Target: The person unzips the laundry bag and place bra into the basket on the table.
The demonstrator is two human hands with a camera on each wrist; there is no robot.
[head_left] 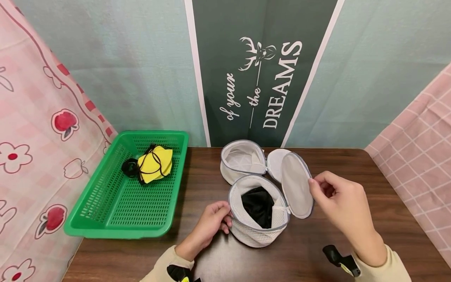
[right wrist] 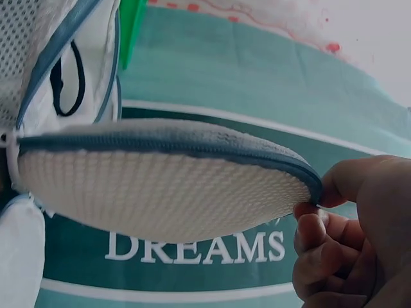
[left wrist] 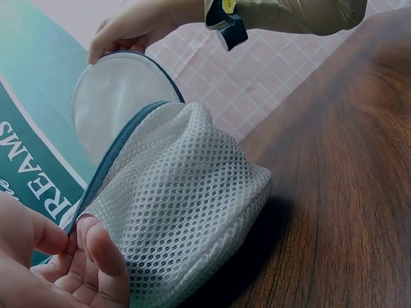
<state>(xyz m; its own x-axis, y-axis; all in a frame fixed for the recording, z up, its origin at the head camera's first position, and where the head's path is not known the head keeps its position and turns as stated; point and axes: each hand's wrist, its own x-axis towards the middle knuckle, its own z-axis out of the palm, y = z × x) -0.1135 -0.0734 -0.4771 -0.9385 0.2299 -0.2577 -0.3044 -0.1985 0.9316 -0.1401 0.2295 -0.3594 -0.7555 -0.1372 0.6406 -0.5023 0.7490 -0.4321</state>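
Observation:
A round white mesh laundry bag (head_left: 258,235) with a grey zip edge stands unzipped on the table, a black cloth item (head_left: 258,205) inside it. My left hand (head_left: 211,219) pinches its rim on the left side, thumb and fingers on the zip edge in the left wrist view. The bag's round lid (head_left: 297,186) is raised on the right, and my right hand (head_left: 343,199) pinches its outer edge between thumb and finger. Behind stands a second white mesh bag (head_left: 230,172), also unzipped, its lid (head_left: 276,162) lying to the right, partly hidden by the raised lid.
On the left, a green plastic basket (head_left: 165,231) holds a yellow item (head_left: 156,164) with black cords and a small black bundle (head_left: 130,167). The brown wooden table (head_left: 201,176) meets hanging cloths at the back and on both sides.

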